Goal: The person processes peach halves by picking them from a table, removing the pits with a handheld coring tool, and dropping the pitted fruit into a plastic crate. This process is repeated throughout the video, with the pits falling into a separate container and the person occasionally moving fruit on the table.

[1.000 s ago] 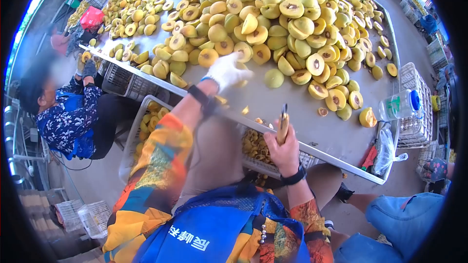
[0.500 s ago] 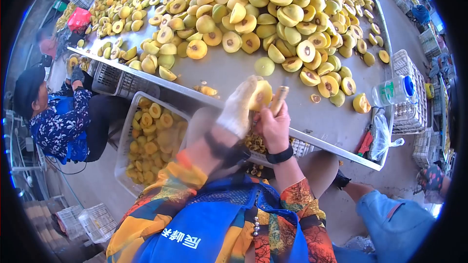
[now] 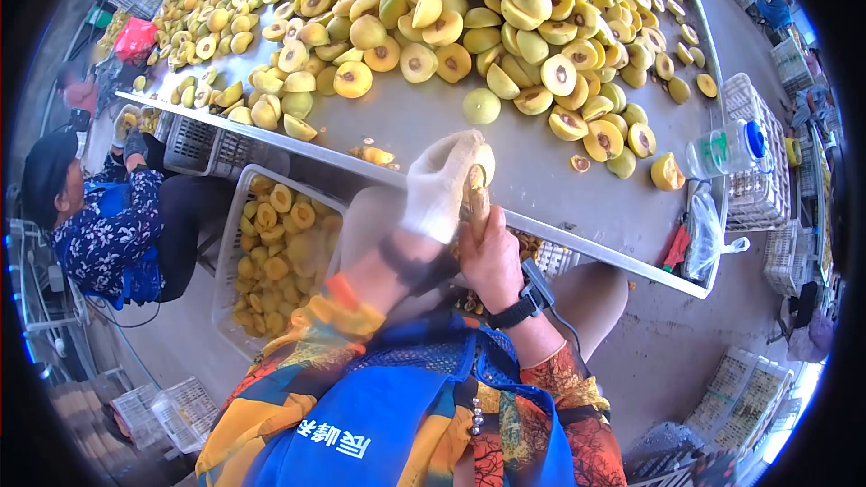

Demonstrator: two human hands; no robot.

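My left hand (image 3: 439, 182), in a pale glove, is wrapped round a yellow-green fruit half (image 3: 487, 162) near the table's front edge. My bare right hand (image 3: 490, 257) grips a wooden-handled tool (image 3: 479, 207); the tool's upper end meets the fruit, and its tip is hidden there. Just beyond my hands a whole-looking green fruit (image 3: 481, 106) lies on the metal table (image 3: 406, 131). Behind it rises a large heap of halved fruit (image 3: 532, 27), several with brown centres showing.
Below the table at left stands a white crate (image 3: 224, 280) of fruit pieces. A co-worker (image 3: 108, 225) sits beyond it. At the table's right lie a clear jug (image 3: 722, 160) with a blue lid and a plastic bag (image 3: 705, 230). Stacked crates (image 3: 753, 153) stand beyond.
My left hand has turned, so the fruit's cut face no longer shows. The right hand has moved slightly left and down with the tool. The person at lower right has left the view.
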